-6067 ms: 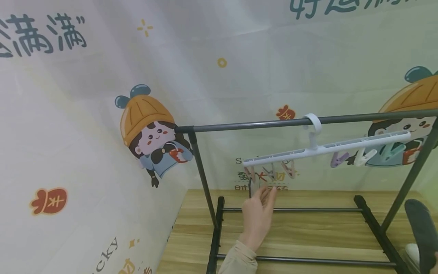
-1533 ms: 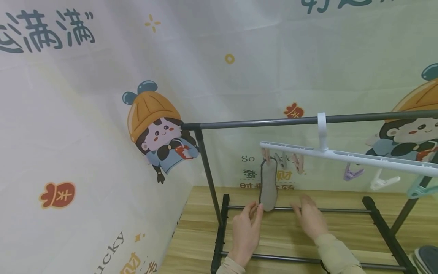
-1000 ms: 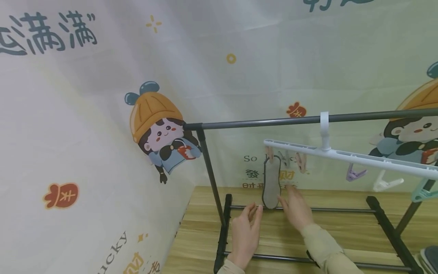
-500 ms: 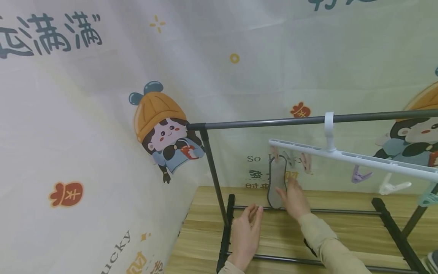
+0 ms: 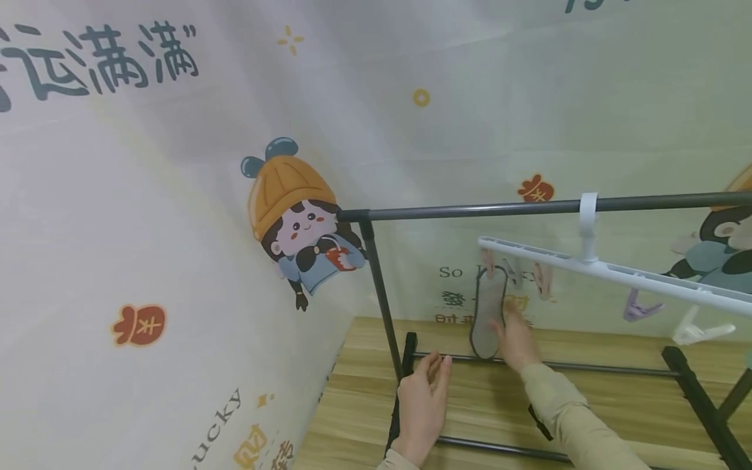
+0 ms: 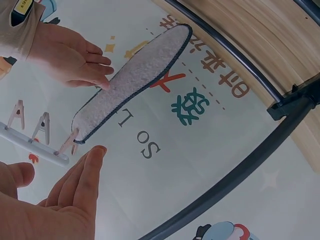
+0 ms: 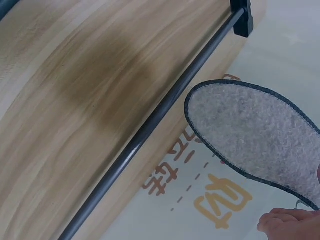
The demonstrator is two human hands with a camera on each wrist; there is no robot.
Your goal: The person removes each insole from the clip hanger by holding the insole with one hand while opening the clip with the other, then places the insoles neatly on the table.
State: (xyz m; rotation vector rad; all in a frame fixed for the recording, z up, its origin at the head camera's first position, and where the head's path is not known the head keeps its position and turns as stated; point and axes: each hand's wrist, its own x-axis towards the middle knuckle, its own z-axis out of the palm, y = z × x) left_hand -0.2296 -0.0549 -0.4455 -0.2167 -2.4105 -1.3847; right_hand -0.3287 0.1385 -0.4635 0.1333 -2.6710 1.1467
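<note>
A grey fuzzy insole (image 5: 489,313) with dark edging hangs upright from a pink clothespin (image 5: 489,259) at the left end of a white clip hanger (image 5: 640,276). My right hand (image 5: 519,339) is at the insole's right edge. Its thumb touches the fuzzy face, and the fingers extend beside the edge in the left wrist view. The right wrist view shows only part of that hand (image 7: 295,224). Below and left of the insole is my left hand (image 5: 422,401), apart from it, with relaxed fingers and nothing held.
The hanger hooks over the dark top bar (image 5: 470,210) of a drying rack. More clothespins, including a purple one (image 5: 639,307) and a white one (image 5: 699,329), hang along it. Lower rack bars (image 5: 611,369) cross above the wooden floor (image 5: 352,385). A printed curtain (image 5: 176,215) stands behind.
Earlier the left hand was up by the clothespins; it has since come down below the insole. The right hand has moved left onto the insole's edge. The view has shifted left.
</note>
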